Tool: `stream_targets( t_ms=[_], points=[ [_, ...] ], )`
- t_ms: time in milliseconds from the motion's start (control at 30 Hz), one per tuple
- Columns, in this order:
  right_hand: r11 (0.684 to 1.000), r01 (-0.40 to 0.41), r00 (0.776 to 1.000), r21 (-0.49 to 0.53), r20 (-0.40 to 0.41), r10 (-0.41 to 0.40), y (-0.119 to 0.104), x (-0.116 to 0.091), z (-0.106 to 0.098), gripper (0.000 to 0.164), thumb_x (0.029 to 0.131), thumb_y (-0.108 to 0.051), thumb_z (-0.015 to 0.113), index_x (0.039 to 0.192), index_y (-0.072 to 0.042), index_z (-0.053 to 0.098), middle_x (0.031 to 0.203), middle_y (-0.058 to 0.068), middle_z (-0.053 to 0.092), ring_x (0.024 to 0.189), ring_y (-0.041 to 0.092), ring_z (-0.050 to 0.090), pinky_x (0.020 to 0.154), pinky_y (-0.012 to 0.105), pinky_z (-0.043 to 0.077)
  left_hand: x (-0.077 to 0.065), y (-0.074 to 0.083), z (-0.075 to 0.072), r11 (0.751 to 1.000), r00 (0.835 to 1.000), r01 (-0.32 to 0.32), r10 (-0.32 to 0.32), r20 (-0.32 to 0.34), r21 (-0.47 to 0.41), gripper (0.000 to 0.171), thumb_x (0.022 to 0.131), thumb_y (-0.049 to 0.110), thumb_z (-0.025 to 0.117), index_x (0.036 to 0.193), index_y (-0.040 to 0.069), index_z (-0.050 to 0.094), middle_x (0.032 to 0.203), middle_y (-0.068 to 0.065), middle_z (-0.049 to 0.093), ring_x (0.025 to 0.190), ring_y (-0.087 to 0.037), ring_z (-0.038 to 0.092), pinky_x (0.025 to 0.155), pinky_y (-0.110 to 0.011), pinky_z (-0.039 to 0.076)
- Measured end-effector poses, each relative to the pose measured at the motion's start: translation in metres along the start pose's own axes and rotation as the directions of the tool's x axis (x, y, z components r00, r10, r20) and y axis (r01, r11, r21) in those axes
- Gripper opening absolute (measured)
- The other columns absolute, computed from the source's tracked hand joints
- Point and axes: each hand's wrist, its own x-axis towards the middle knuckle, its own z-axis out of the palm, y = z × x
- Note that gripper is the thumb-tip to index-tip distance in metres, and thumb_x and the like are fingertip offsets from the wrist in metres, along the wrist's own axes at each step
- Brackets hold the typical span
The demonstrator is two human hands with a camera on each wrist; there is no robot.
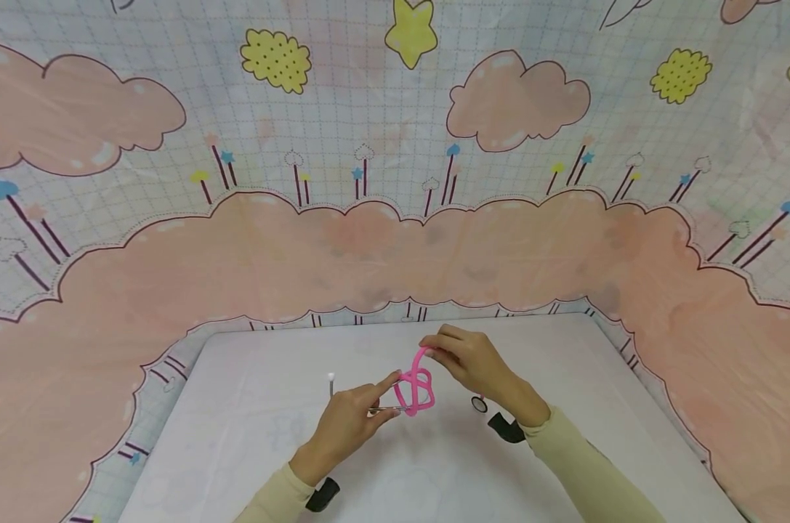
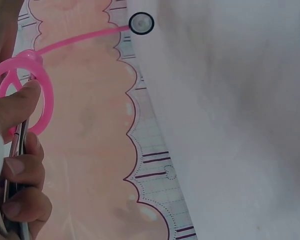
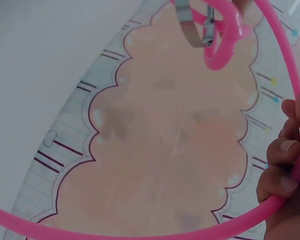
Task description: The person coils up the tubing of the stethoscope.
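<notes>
A stethoscope with bright pink tubing [image 1: 414,392] is held up above the white table, its tubing looped into a small coil. My left hand [image 1: 352,418] grips the metal ear tubes [image 2: 21,145], with the thumb against the coil in the left wrist view. One white ear tip [image 1: 331,377] sticks up behind that hand. My right hand [image 1: 469,359] pinches a length of tubing above and right of the coil; the right wrist view shows the fingers curled round the tubing [image 3: 270,206]. The round chest piece [image 1: 479,404] hangs below the right hand.
A white table [image 1: 238,436] lies under both hands. Behind it and along its sides runs a cloth [image 1: 395,254] printed with clouds and stars. Black curved pieces [image 1: 507,427] sit by both wrists.
</notes>
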Motion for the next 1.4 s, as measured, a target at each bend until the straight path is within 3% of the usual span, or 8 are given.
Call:
stream_targets(
  t_ms=[333, 567, 800, 1000, 1167, 1400],
  points=[
    [0.999, 0.034, 0.999, 0.027, -0.022, -0.033, 0.008, 0.004, 0.011, 0.018, 0.089, -0.023, 0.063, 0.101, -0.012, 0.069, 0.083, -0.004, 0.062, 0.062, 0.003, 0.052, 0.058, 0.008, 0.042, 0.000, 0.008, 0.000, 0.992, 0.992, -0.123, 0.122, -0.037, -0.020, 0.068, 0.073, 0.035, 0.077, 0.135, 0.027, 0.050, 0.064, 0.011, 0.061, 0.054, -0.001, 0.052, 0.055, -0.005, 0.039],
    [0.997, -0.042, 0.998, 0.072, 0.046, 0.039, 0.009, 0.002, 0.015, 0.028, 0.093, -0.035, 0.052, 0.103, -0.014, 0.068, 0.082, -0.005, 0.061, 0.065, 0.002, 0.051, 0.061, 0.010, 0.044, 0.001, 0.012, 0.000, 0.979, 0.975, -0.200, 0.196, -0.105, -0.032, 0.061, 0.075, 0.037, 0.076, 0.129, 0.019, 0.055, 0.063, 0.011, 0.057, 0.052, 0.002, 0.046, 0.053, -0.004, 0.035],
    [0.986, -0.121, 0.987, 0.119, 0.117, 0.107, 0.008, -0.002, 0.019, 0.017, 0.088, -0.016, 0.064, 0.103, -0.013, 0.068, 0.079, -0.007, 0.061, 0.066, 0.001, 0.047, 0.060, 0.013, 0.044, 0.004, 0.018, -0.002, 0.978, 0.968, -0.203, 0.193, -0.161, -0.049, 0.059, 0.076, 0.039, 0.074, 0.123, 0.011, 0.052, 0.062, 0.010, 0.053, 0.051, 0.006, 0.035, 0.051, -0.004, 0.031],
    [0.958, -0.174, 0.977, 0.226, 0.161, 0.140, 0.008, -0.010, 0.026, 0.015, 0.090, -0.015, 0.059, 0.102, -0.014, 0.068, 0.076, -0.005, 0.061, 0.065, 0.000, 0.047, 0.058, 0.015, 0.044, 0.010, 0.023, -0.004, 0.964, 0.950, -0.254, 0.233, -0.207, -0.081, 0.072, 0.077, 0.037, 0.074, 0.136, 0.008, 0.044, 0.061, 0.007, 0.054, 0.051, 0.005, 0.034, 0.051, -0.004, 0.030],
    [0.939, -0.202, 0.970, 0.279, 0.186, 0.153, 0.008, -0.017, 0.034, 0.016, 0.093, -0.017, 0.056, 0.104, -0.013, 0.066, 0.083, -0.001, 0.068, 0.071, 0.003, 0.055, 0.064, 0.018, 0.050, 0.012, 0.024, -0.005, 0.955, 0.934, -0.288, 0.265, -0.239, -0.066, 0.066, 0.078, 0.037, 0.073, 0.134, 0.011, 0.050, 0.062, 0.008, 0.053, 0.052, 0.004, 0.038, 0.052, -0.004, 0.032],
    [0.924, -0.224, 0.966, 0.309, 0.199, 0.167, 0.004, -0.024, 0.042, 0.020, 0.088, -0.013, 0.064, 0.108, -0.009, 0.066, 0.101, 0.005, 0.071, 0.093, 0.018, 0.067, 0.082, 0.031, 0.054, 0.010, 0.021, -0.004, 0.957, 0.948, -0.247, 0.207, -0.242, -0.151, 0.063, 0.078, 0.034, 0.073, 0.133, 0.011, 0.050, 0.060, 0.006, 0.055, 0.053, 0.003, 0.037, 0.052, -0.003, 0.030]
  ],
)
